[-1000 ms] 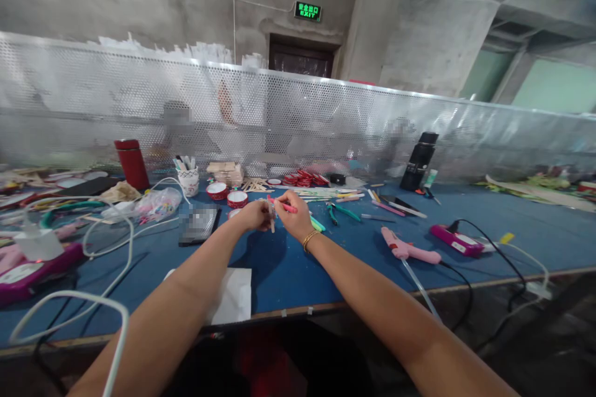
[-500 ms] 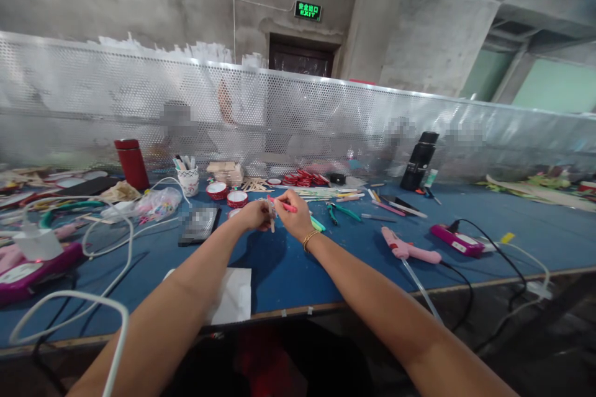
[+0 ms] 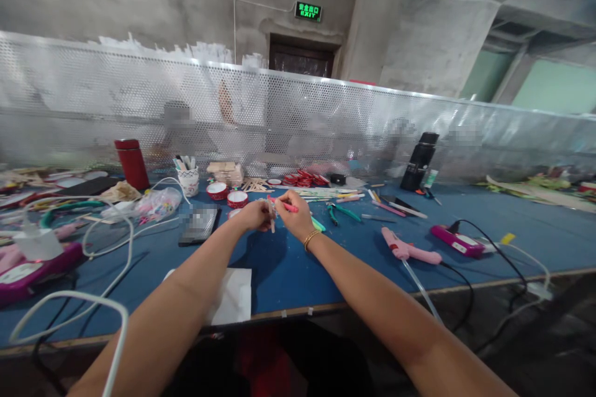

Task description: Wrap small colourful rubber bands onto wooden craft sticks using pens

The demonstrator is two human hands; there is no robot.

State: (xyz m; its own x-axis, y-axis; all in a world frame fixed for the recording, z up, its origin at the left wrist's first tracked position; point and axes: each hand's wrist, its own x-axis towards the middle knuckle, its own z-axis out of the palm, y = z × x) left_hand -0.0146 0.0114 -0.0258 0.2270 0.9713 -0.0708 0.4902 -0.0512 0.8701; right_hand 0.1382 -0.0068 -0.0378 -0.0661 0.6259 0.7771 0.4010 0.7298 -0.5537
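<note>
Pale stick [image 3: 272,226] pinched in left hand [image 3: 255,216], above blue table [image 3: 298,279]. Right hand [image 3: 298,214] fingers closed round pink pen [image 3: 291,208]; tip contact unclear. Versus second ago: hands barely shifted, so same stick being worked. Green-handled pliers [image 3: 347,212] rightward.

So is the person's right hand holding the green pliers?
No, the green pliers lie on the blue table, and the right hand holds a pinkish-red pen.
</note>
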